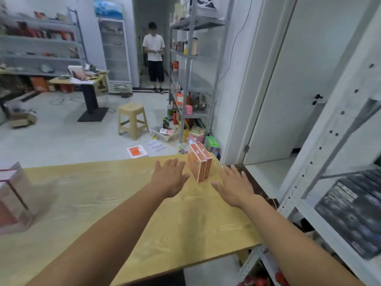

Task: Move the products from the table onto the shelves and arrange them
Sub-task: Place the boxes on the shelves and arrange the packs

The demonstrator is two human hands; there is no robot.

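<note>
Orange boxes (pixel 199 164), 2 upright side by side on the table (pixel 115 195), long faces running away. Left hand (pixel 170 179) just left of them, seemingly nearer; right hand (pixel 234 187) to their right. Fingers spread, holding nothing.

my left hand (pixel 170 179) and right hand (pixel 234 187) are bare, and so are the left forearm (pixel 115 226) and right forearm (pixel 282 234), uncovered all the way to the frame's bottom edge. the wide lens swells the forearms near me and shrinks the hands. fingers are slender; nails too blurred to judge.
</note>
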